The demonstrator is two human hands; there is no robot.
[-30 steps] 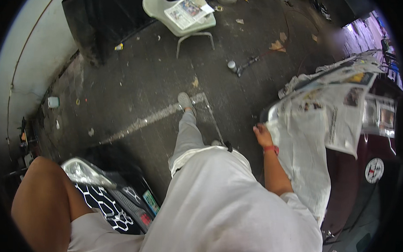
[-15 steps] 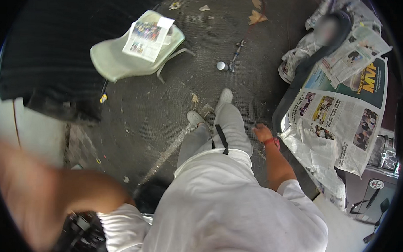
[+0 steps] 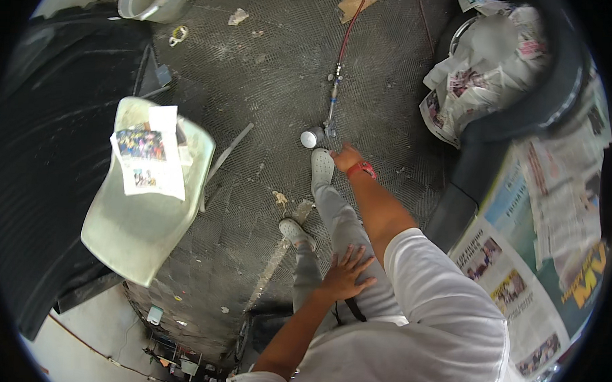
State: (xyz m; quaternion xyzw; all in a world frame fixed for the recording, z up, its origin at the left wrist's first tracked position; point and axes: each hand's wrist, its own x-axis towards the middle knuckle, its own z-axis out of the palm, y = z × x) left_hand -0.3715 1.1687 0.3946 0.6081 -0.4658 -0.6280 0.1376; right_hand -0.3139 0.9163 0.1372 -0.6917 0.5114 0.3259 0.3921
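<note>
My left hand (image 3: 349, 272) rests flat on my grey trouser leg with its fingers spread, holding nothing. Stretched downward, my right hand (image 3: 346, 159) wears a red wristband. Its fingers look loosely bent and apart, and nothing shows in them. Just beyond that hand a spray gun (image 3: 330, 129) with a round silver cup (image 3: 312, 138) lies on the floor, close to the toe of my shoe (image 3: 322, 166). A red hose (image 3: 346, 39) runs from the spray gun toward the far edge.
A pale plastic chair (image 3: 126, 235) stands at left with a newspaper sheet (image 3: 149, 158) on it, near a large black ribbed panel (image 3: 58, 149). On the right are a dark bumper (image 3: 504, 124) and newspaper-covered car parts (image 3: 505, 279). A white bucket (image 3: 154, 0) stands far left.
I have bent forward and stepped nearer the spray gun. My right hand has moved out toward it. My left hand has come from the far left onto my leg.
</note>
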